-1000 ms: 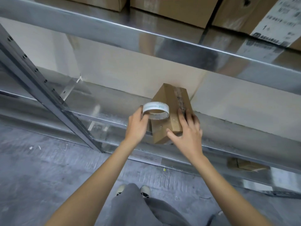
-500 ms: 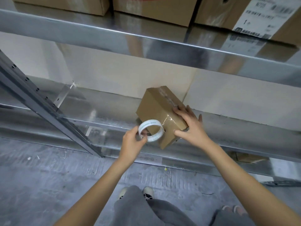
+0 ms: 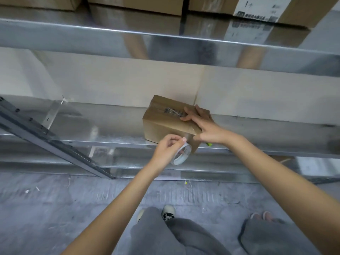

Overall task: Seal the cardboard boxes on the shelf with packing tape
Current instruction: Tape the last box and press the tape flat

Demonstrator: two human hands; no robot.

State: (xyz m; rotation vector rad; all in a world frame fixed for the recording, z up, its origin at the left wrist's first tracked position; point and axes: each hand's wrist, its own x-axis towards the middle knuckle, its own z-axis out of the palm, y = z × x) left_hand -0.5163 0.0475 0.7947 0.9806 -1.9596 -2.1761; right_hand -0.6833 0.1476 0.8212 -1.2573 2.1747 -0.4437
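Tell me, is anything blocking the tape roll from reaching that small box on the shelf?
Nothing visible does. The left hand holds the tape roll right at the near end of the cardboard box, while the right hand rests on the box's top.

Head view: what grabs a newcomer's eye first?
The small cardboard box at the front edge of the middle metal shelf, with the right hand spread over its top and near corner. Just below, the left hand holds a tape roll against the box's front face. More boxes sit on the shelf above.
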